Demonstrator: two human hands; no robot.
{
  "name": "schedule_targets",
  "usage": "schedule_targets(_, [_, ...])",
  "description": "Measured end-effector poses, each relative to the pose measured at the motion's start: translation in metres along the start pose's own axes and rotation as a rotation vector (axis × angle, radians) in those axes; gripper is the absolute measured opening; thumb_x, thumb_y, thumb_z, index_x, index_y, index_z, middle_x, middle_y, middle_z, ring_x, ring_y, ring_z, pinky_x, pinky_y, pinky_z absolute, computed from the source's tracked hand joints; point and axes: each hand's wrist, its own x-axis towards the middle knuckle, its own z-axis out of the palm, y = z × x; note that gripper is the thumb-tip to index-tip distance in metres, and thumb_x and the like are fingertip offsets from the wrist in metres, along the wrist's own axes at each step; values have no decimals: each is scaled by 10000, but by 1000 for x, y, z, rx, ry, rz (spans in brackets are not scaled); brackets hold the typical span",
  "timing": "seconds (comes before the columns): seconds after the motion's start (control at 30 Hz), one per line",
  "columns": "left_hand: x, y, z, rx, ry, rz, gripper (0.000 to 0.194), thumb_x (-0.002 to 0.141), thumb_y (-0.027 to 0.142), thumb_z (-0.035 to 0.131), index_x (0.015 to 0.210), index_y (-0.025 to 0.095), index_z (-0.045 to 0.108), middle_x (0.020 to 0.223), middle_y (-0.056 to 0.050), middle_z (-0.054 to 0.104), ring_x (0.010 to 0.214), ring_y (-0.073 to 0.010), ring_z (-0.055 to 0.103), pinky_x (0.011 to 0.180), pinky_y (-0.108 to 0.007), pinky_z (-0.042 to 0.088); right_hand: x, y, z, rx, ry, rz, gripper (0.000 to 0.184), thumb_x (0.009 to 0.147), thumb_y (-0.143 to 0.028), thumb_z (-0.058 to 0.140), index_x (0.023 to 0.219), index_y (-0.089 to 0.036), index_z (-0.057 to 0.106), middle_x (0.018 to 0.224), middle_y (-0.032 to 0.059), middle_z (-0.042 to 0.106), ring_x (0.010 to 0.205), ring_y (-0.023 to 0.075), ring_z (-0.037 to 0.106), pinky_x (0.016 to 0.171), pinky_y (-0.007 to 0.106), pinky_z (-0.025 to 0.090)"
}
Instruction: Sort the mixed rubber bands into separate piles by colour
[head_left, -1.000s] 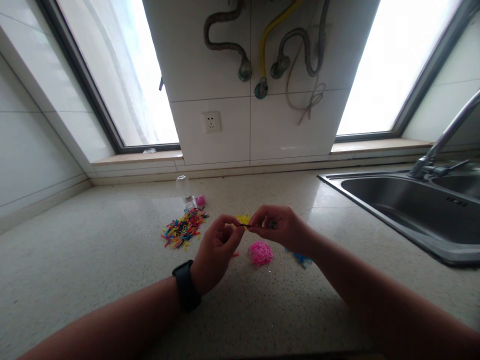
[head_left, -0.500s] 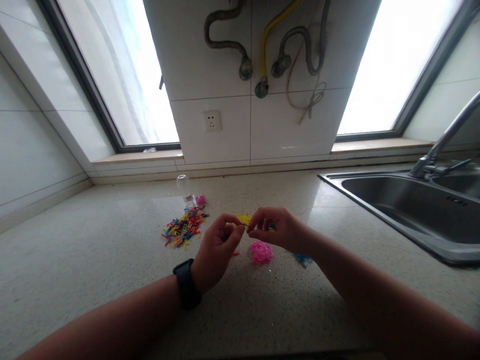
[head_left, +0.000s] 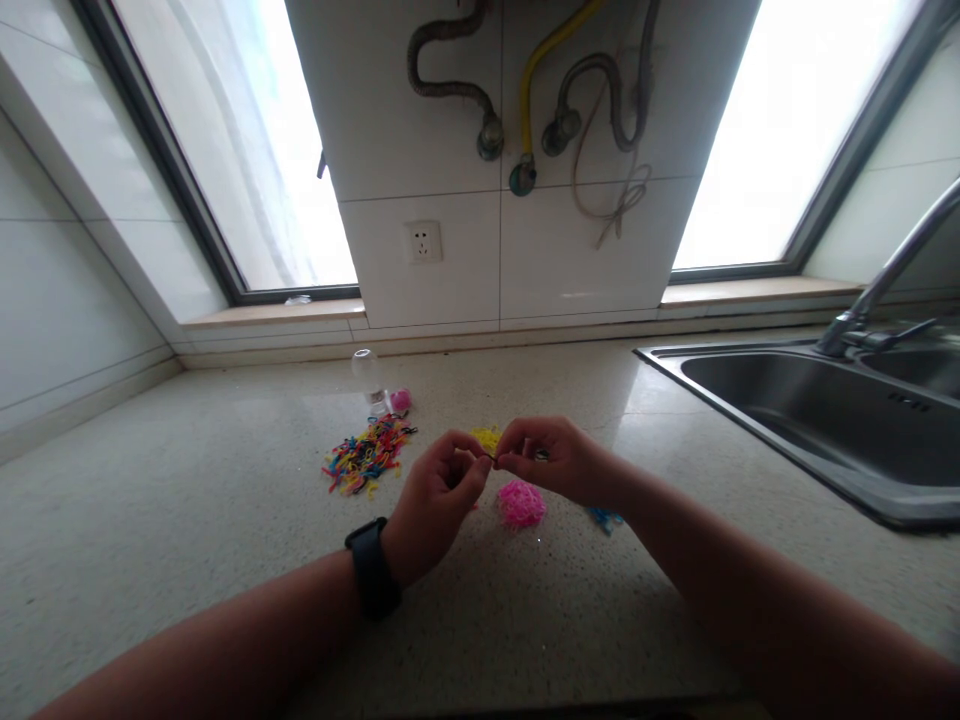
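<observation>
My left hand (head_left: 442, 490) and my right hand (head_left: 551, 458) meet fingertip to fingertip above the counter, both pinching a small dark rubber band (head_left: 493, 460) between them. Just behind the fingers lies a pile of yellow rubber bands (head_left: 486, 438), partly covered by the hands. Below my right hand sits a pink pile of bands (head_left: 521, 504). Some blue bands (head_left: 604, 519) show beside my right wrist. To the left is a larger heap of mixed-colour bands (head_left: 369, 455). A bit of red peeks out by my left hand.
A clear plastic bottle (head_left: 367, 378) stands behind the mixed heap, with a pink round object (head_left: 400, 400) beside it. On the right a steel sink (head_left: 787, 420) with a faucet (head_left: 847, 330) is set into the speckled counter (head_left: 225, 480). A tiled wall rises behind.
My fingertips have come slightly closer together, so less of the dark band shows between them. The piles stay where they were.
</observation>
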Motion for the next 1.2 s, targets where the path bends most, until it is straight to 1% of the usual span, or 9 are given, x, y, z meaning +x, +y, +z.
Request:
schedule_targets(0.2, [0,1,0,21,-2,5,202,903,366,600,905,187,507,584,91,419,489,-57,343,445,-156,271,1,0,0,26,17,30,134,823,-291,678,819,-157,675,664,-4,614,582,94,485,535,226,395])
schedule_targets(0.37, [1,0,0,48,-6,15,183,905,346,589,896,184,503,584,90,418,495,-59,336,454,-165,267,1,1,0,59,50,55,168,827,-318,672,824,-149,677,634,-16,573,559,90,445,510,226,356])
schedule_targets(0.5, [1,0,0,72,-10,16,179,905,339,586,889,181,504,585,91,404,502,-60,316,459,-170,256,2,2,1,72,67,67,174,829,-324,663,819,-151,674,664,-1,598,558,91,441,518,239,355])
schedule_targets(0.63, [0,0,-1,81,-10,11,175,904,335,586,892,181,504,586,91,405,501,-58,314,455,-169,253,3,1,1,86,64,69,178,830,-331,660,818,-153,671,679,4,611,561,92,443,523,243,354])
schedule_targets(0.77, [1,1,-1,60,-1,2,176,899,337,590,899,186,501,576,93,411,487,-57,326,443,-163,259,3,-1,-1,102,51,65,190,835,-340,661,820,-151,674,652,-10,593,545,85,416,502,230,324])
schedule_targets(0.87, [1,3,-1,53,10,0,176,893,337,591,890,188,497,572,93,420,482,-56,336,432,-154,263,3,1,-3,118,5,63,223,859,-369,648,851,-149,686,673,-4,606,562,88,435,510,225,330])
schedule_targets(1.0, [0,3,0,62,24,1,179,885,335,602,886,190,498,569,94,422,480,-54,343,424,-143,266,3,3,-6,153,-154,103,311,928,-419,566,863,-146,699,772,33,663,631,103,513,567,233,396])
schedule_targets(1.07, [1,3,0,59,29,4,179,884,334,607,885,192,497,571,92,431,480,-53,351,426,-140,272,2,4,-5,163,-206,110,315,938,-412,556,860,-144,702,780,37,671,645,105,525,590,237,413])
schedule_targets(1.2, [1,1,-1,66,30,-11,177,890,338,606,901,195,503,574,92,430,481,-52,351,427,-131,275,1,5,-4,170,-184,89,241,917,-364,594,878,-151,700,779,28,672,641,99,514,583,229,403])
